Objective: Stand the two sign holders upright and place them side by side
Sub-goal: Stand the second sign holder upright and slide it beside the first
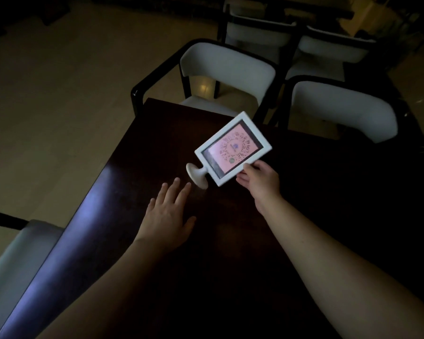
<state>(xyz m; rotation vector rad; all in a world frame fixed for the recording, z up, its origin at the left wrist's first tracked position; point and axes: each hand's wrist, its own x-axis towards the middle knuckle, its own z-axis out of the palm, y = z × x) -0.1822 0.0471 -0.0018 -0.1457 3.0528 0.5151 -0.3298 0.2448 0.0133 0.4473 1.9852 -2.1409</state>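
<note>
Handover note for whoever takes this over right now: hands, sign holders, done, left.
Right hand: gripping the white sign holder by the corner of its frame; holder tilted, round base pointing left, not standing.
Left hand: open, empty, fingers spread low over the dark table near the base.
Second holder: not in view.
Done: nothing standing yet.
Left: stand this one upright, find the second, stand it alongside.
</note>
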